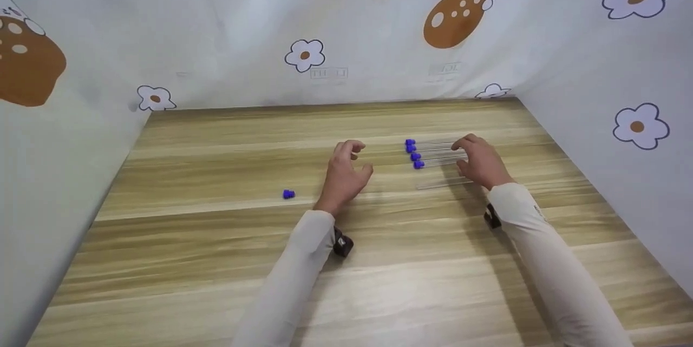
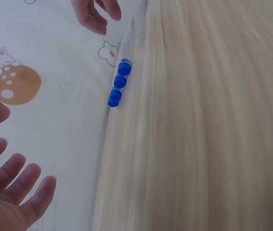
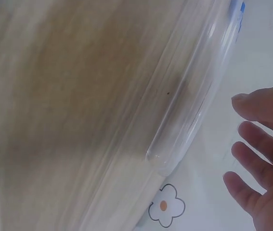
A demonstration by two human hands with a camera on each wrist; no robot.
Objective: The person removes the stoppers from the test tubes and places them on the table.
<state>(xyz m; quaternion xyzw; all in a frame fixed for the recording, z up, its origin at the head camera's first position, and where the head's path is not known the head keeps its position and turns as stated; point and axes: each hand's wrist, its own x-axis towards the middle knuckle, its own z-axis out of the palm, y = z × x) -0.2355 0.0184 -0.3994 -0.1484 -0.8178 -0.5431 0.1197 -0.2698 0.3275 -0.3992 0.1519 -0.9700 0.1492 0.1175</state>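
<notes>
My left hand [image 1: 345, 175] hovers over the middle of the table, fingers loosely bent and holding nothing. To its left lies a loose blue cap [image 1: 288, 194]. Several clear tubes with blue caps [image 1: 416, 156] lie side by side on the right, capped ends facing left; the left wrist view shows their caps [image 2: 120, 81] too. Above their far ends is my right hand [image 1: 483, 162], thumb and fingers apart with nothing between them. Nearer to me lies a clear tube without a cap [image 1: 441, 184], its right end partly hidden by that hand. In the right wrist view, clear tubes [image 3: 184, 110] lie beside the spread fingers.
The wood-grain table [image 1: 216, 260] meets a pale wall covering [image 1: 233, 38] with flower and rabbit prints at the back and sides. Black wrist devices [image 1: 342, 243] sit at both cuffs.
</notes>
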